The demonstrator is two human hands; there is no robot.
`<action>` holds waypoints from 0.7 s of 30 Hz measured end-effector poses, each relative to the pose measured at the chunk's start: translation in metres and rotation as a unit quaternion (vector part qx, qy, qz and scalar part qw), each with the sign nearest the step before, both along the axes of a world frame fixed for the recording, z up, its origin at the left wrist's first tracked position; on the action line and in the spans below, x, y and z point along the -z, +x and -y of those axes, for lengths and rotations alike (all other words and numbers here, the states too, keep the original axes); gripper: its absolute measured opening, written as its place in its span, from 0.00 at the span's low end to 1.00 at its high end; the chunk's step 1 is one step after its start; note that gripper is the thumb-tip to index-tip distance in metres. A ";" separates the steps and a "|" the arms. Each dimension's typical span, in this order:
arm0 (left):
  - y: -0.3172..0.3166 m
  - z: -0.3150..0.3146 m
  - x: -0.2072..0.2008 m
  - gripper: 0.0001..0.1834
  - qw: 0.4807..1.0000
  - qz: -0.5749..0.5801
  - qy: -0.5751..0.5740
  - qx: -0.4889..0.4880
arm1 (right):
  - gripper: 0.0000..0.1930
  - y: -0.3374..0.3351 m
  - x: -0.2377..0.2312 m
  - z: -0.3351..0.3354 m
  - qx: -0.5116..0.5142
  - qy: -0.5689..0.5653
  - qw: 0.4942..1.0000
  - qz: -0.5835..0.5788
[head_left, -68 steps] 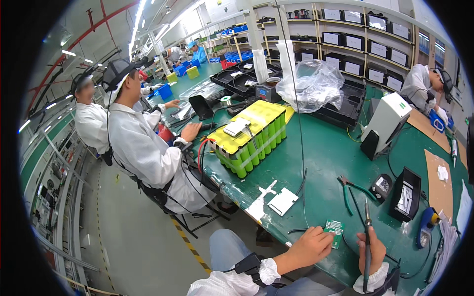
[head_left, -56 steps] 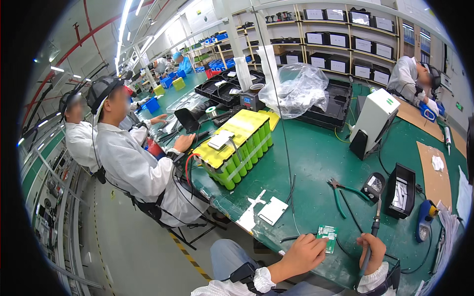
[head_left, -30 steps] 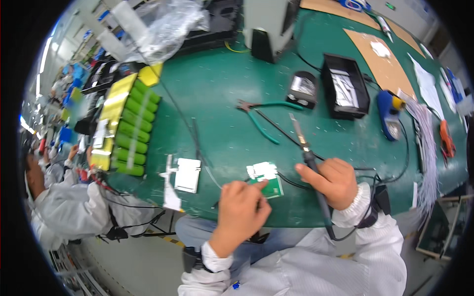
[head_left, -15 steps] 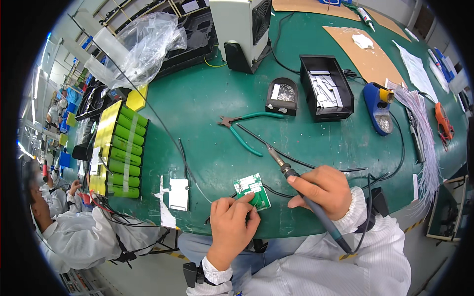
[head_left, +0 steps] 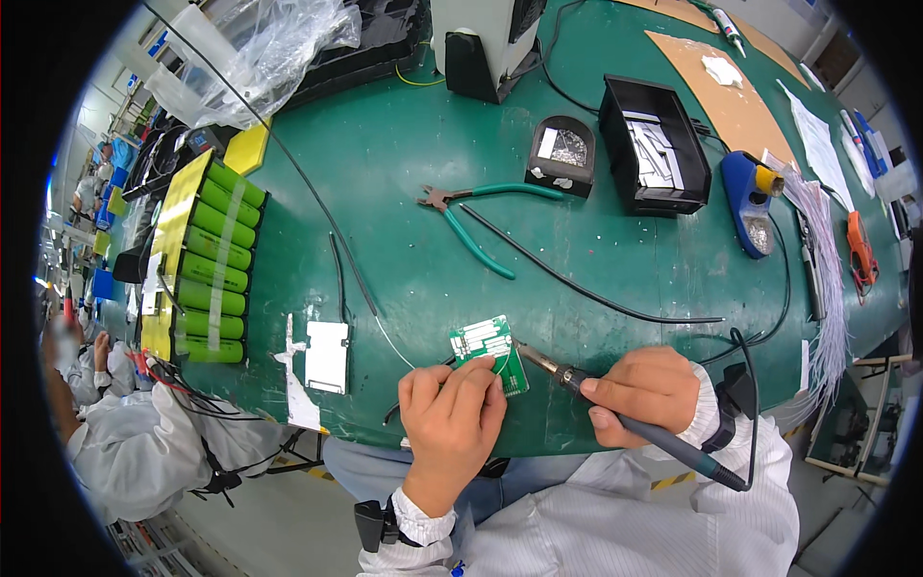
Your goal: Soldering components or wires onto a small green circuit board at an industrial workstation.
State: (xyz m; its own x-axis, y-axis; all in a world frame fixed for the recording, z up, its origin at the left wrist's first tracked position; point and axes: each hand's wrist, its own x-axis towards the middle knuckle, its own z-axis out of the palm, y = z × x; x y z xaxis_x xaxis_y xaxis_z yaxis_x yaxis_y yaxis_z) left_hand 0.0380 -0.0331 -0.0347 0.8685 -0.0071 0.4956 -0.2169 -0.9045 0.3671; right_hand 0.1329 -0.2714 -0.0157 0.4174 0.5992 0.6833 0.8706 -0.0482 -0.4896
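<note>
My right hand (head_left: 654, 396) grips a soldering iron (head_left: 615, 409) like a pen, its tip at the upper right edge of a green circuit board (head_left: 484, 337) with white pads. Whether the tip touches the board I cannot tell. My left hand (head_left: 450, 413) is closed over the board's lower left part, fingertips pinched together. Into it runs a thin silvery solder wire (head_left: 394, 344), which comes out of a long dark tube (head_left: 298, 173) from the upper left. A short bit of the wire shows past the fingertips, over the board. Part of the board is hidden under my fingers.
Green-handled cutters (head_left: 481, 234) and a black cable (head_left: 586, 291) lie beyond the board. A white-faced board (head_left: 328, 356) and a green-cell battery pack (head_left: 213, 260) sit left. Behind are a small parts bin (head_left: 561, 178), a black bin (head_left: 663, 197) and a blue iron stand (head_left: 745, 207). A co-worker (head_left: 144, 433) sits left.
The soldering iron has come down and its tip has moved to the board's edge. My left hand stays on the board with the wire now over it. The view has shifted slightly.
</note>
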 end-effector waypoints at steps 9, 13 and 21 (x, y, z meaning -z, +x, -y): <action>-0.001 0.000 0.000 0.10 1.000 0.000 -0.001 -0.005 | 0.12 -0.001 0.002 -0.003 -0.002 -0.007 1.000 -0.011; -0.001 -0.001 0.001 0.10 1.000 -0.001 0.003 -0.004 | 0.12 0.000 0.000 -0.004 -0.003 -0.010 1.000 -0.009; 0.000 0.000 0.000 0.11 1.000 -0.002 0.000 -0.004 | 0.12 -0.001 0.001 -0.005 -0.010 -0.020 1.000 0.015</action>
State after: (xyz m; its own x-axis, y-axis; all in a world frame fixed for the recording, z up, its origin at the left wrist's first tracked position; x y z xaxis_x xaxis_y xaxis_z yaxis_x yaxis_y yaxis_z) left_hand 0.0381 -0.0329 -0.0350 0.8708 0.0007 0.4917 -0.2075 -0.9060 0.3689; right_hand 0.1322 -0.2662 -0.0162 0.3851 0.6341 0.6705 0.8855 -0.0491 -0.4621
